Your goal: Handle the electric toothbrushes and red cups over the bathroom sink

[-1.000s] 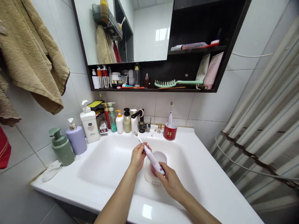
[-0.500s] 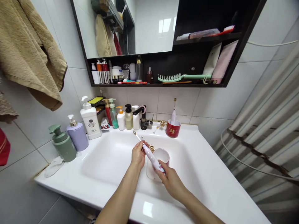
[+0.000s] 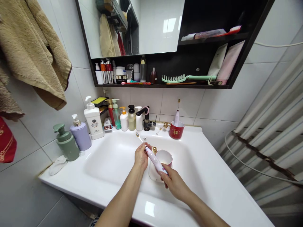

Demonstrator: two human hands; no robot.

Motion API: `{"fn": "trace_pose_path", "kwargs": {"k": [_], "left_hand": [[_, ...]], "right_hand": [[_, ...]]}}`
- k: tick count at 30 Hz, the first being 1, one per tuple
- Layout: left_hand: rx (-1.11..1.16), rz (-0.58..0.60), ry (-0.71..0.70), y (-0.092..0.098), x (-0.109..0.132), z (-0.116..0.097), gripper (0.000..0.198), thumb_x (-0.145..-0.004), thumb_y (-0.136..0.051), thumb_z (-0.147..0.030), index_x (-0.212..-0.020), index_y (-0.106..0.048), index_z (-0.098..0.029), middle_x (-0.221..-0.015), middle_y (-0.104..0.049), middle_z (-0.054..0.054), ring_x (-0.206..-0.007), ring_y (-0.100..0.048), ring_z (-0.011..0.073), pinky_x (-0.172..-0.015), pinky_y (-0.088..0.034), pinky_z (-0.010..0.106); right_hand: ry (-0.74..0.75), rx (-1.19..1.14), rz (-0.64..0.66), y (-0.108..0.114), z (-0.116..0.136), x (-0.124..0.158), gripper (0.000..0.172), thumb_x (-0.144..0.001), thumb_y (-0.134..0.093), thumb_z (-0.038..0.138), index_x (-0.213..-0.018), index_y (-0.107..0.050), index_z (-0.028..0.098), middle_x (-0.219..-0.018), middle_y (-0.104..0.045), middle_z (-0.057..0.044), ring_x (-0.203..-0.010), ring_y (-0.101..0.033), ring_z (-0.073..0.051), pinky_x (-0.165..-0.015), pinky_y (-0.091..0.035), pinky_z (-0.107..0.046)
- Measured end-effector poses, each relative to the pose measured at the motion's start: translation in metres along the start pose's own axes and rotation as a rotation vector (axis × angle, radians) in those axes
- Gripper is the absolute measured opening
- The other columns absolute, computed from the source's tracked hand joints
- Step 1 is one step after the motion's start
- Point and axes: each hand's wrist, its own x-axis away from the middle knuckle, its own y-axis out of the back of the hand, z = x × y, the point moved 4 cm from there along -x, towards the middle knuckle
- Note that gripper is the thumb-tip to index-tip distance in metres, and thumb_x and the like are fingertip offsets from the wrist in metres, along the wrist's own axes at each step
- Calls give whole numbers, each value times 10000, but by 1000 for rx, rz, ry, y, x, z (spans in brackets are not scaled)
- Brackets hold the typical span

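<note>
Over the white basin (image 3: 111,164), in the head view, both hands hold one toothbrush (image 3: 155,160). Its long axis runs on a slant, from the near right up and away to the left. The butt of the handle sits in the right hand (image 3: 174,183), and the small brush head (image 3: 137,135) points toward the black faucet (image 3: 145,118) at the back. The left hand (image 3: 141,156) is the farther one along that axis and the nearer one to the brush head. Its fingertips are pressed together in a pinch at the top of the handle, where the thin neck begins. The right hand is curled shut around the handle's lower end, knuckles up, with no fingers spread.

A cup (image 3: 164,156) with a pink inside lies just under and behind the handle, between the two hands, low in the basin. Whether the right hand's fingers also touch it cannot be told.

On the tabletop (image 3: 213,176) behind, a red cup (image 3: 176,132) stands upright with a second brush in it, right of the faucet. A row of pump bottles (image 3: 94,118) lines the left edge. A dark shelf (image 3: 156,85) above carries a green comb (image 3: 180,78), and a tan towel (image 3: 35,53) hangs on the left wall.
</note>
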Motion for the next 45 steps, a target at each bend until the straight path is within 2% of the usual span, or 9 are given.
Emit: {"fn": "trace_pose_path", "kwargs": {"k": [8,12,16,20,24,31,35,39,45], "left_hand": [[0,-17,11,1,0,-1,56,-649,-464,-141,-620,-508,-121,-513,-517,3,-503,-522,85,-591,-421,223],[-3,-19,14,0,1,-1,63,-654,-457,-140,-626,-509,-117,-516,-519,4,-504,-525,87,-587,-421,222],[-5,-31,15,1,0,0,58,-649,-464,-138,-616,-506,-114,-510,-518,4,-499,-525,88,-575,-422,222],[14,-57,-1,3,-1,1,63,-653,-462,-135,-611,-506,-118,-519,-522,5,-492,-522,80,-586,-425,223],[13,-59,-3,3,-2,2,67,-654,-463,-127,-604,-508,-120,-517,-519,2,-486,-517,76,-585,-425,219],[-10,-120,-28,8,-7,-7,87,-667,-446,-138,-609,-508,-119,-512,-518,6,-472,-510,67,-573,-422,215],[-179,-68,-28,8,-10,-8,51,-650,-464,-148,-637,-498,-112,-494,-515,3,-443,-499,65,-508,-408,196],[-523,-31,45,0,-17,2,89,-651,-464,-171,-577,-451,-123,-457,-504,1,-386,-473,64,-457,-392,199],[-803,-77,53,-24,-61,18,146,-552,-542,-111,-452,-439,-137,-391,-478,16,-396,-492,127,-454,-386,257]], "right_hand": [[-25,-25,35,-1,-1,0,287,-727,-312,346,-930,-413,171,-573,-403,37,-421,-374,-66,-421,-327,-204],[0,42,-28,2,1,1,265,-719,-334,340,-912,-421,180,-567,-403,39,-435,-374,-68,-440,-329,-206],[-56,17,37,-1,-1,1,290,-729,-306,345,-939,-401,169,-572,-410,34,-415,-377,-68,-419,-326,-206],[2,71,-32,1,2,0,260,-717,-339,336,-901,-427,174,-558,-404,37,-437,-378,-74,-443,-332,-208],[-43,2,38,-2,0,0,287,-730,-305,338,-934,-414,168,-561,-405,37,-406,-373,-65,-418,-333,-205],[-48,4,36,-2,-5,1,271,-718,-339,320,-923,-429,167,-538,-401,45,-386,-360,-54,-401,-325,-198],[-96,-61,29,5,4,3,276,-689,-386,308,-924,-414,167,-562,-401,49,-386,-366,-47,-379,-321,-182],[-136,-87,-54,25,11,5,247,-657,-427,284,-879,-408,176,-570,-417,50,-393,-372,-46,-365,-320,-170],[-153,-164,-157,44,-12,6,244,-663,-411,291,-879,-394,178,-569,-439,47,-386,-392,-52,-351,-316,-170]]}}
